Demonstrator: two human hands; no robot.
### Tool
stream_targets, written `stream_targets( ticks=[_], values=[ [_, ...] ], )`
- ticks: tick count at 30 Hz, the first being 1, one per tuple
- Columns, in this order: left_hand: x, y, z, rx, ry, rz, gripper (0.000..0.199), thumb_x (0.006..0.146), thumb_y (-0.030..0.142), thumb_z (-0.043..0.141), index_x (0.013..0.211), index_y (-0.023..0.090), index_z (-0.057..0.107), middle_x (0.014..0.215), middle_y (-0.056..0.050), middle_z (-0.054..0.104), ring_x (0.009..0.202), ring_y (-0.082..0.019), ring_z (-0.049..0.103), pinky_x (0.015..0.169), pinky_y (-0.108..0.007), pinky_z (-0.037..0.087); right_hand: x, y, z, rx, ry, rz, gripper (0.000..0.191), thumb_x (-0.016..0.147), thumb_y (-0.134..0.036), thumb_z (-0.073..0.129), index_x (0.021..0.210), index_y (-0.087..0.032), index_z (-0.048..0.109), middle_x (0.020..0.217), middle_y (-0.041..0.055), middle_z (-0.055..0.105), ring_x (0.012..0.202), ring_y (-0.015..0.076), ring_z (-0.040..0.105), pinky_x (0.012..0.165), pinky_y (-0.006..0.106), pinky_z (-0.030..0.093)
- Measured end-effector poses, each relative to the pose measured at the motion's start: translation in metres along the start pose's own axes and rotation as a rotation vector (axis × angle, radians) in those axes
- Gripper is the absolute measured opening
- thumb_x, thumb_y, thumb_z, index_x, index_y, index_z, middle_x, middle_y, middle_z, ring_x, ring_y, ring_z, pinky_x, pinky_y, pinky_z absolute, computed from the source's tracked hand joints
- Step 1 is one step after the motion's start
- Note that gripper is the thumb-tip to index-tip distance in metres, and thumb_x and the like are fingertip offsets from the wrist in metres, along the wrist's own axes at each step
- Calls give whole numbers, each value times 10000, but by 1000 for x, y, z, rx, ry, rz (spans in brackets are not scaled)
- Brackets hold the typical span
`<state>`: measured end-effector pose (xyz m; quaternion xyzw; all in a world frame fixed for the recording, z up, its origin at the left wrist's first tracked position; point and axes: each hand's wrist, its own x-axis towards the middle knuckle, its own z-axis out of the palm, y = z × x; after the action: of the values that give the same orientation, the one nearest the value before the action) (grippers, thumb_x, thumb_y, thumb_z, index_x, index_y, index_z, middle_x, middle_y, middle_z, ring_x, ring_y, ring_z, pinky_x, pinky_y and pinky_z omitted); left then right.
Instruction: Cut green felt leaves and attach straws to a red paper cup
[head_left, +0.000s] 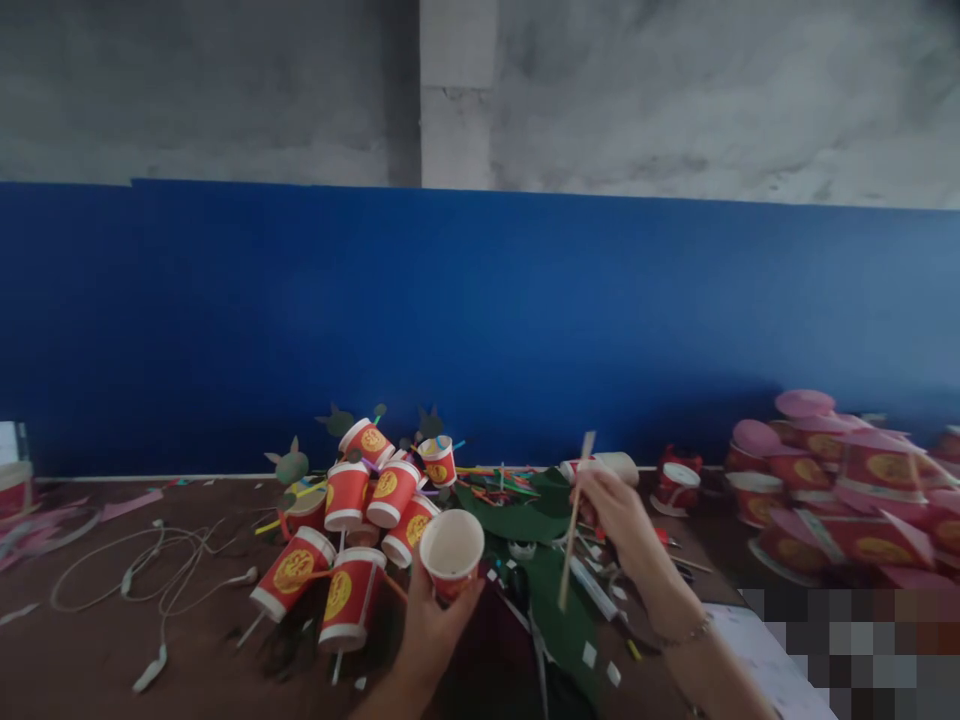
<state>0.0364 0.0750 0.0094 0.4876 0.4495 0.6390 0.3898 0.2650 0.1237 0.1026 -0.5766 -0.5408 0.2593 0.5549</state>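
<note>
A red paper cup with a white rim (452,548) is held upright in my left hand (435,625), its open mouth tilted toward me. My right hand (611,505) pinches a thin wooden stick (568,550) that hangs down at a slant, to the right of the cup and apart from it. Left of my left hand, several red cups with yellow emblems (347,494) are piled up, some with sticks or straws through them. Dark green sheet material (559,600) lies between my hands, with scissors (538,645) on it.
White earphones with a tangled cord (154,665) lie at the left. Pink-and-red cup pieces (817,470) are heaped at the right. Colored strips (502,483) lie behind the hands, near the blue wall panel (480,320). A glue-stick-like white tube (592,588) and paper scraps lie below my right hand.
</note>
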Motion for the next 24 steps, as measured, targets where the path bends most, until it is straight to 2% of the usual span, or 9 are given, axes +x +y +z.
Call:
stream_targets(
  ticks=[2,3,7,11,13,16,18,21,24],
  values=[
    [7,-5,-3,-28,41,-38,739,589,361,712,1220,155,387,1134,-134,571,1060,-265,534,917,-376,408,-3,11,12,-344,-223,1,261,791,-346,429,656,-171,569,485,-26,526,413,103,459,411,208,325],
    [10,-7,-5,-33,35,-38,746,586,355,716,1222,150,384,1136,-136,571,1059,-264,537,918,-375,408,-3,18,17,-416,-251,0,243,775,-321,455,629,-168,576,495,-11,548,438,118,492,437,219,345],
    [10,-12,-5,14,-49,-7,677,619,331,696,1204,140,412,1106,-144,592,1026,-267,560,915,-390,412,-6,37,30,-554,-182,-7,132,723,-227,516,716,-153,625,645,60,625,669,209,595,600,284,408],
    [9,-11,-3,90,-134,6,634,666,298,659,1213,138,382,1122,-136,582,1049,-254,544,940,-406,390,-15,24,32,-554,-187,-102,303,721,-179,502,1009,-153,594,968,111,619,885,229,587,761,330,428],
    [10,-7,-2,128,-158,4,638,664,285,665,1213,150,369,1129,-125,578,1057,-250,537,940,-411,389,-25,9,36,-371,-404,-159,357,698,-149,510,1048,-157,579,994,91,624,875,204,598,775,323,452],
    [10,1,-1,104,-206,23,634,640,291,688,1185,169,387,1126,-107,580,1041,-249,544,920,-404,413,-44,-11,47,-98,-745,-185,747,616,-167,633,1307,-222,355,1218,73,536,1079,217,520,836,329,458],
    [9,5,-1,55,-257,36,636,635,289,696,1179,169,389,1147,-110,568,1061,-249,532,928,-401,410,-54,-18,55,-102,-678,-201,771,584,-192,676,1293,-214,373,1219,78,536,1082,230,515,898,357,421],
    [10,9,-2,-14,-325,34,661,667,259,666,1227,165,328,1217,-133,518,1127,-241,488,955,-393,387,-56,-16,64,-146,-494,-177,527,637,-247,644,1144,-197,506,1091,71,604,975,227,569,833,345,450],
    [13,11,-4,52,-233,23,521,723,179,533,1205,160,337,1168,-130,535,1084,-223,516,911,-396,419,-48,-5,66,-139,-309,-137,564,658,-297,631,1184,-198,454,1059,69,607,940,222,582,797,345,460]
  ],
)
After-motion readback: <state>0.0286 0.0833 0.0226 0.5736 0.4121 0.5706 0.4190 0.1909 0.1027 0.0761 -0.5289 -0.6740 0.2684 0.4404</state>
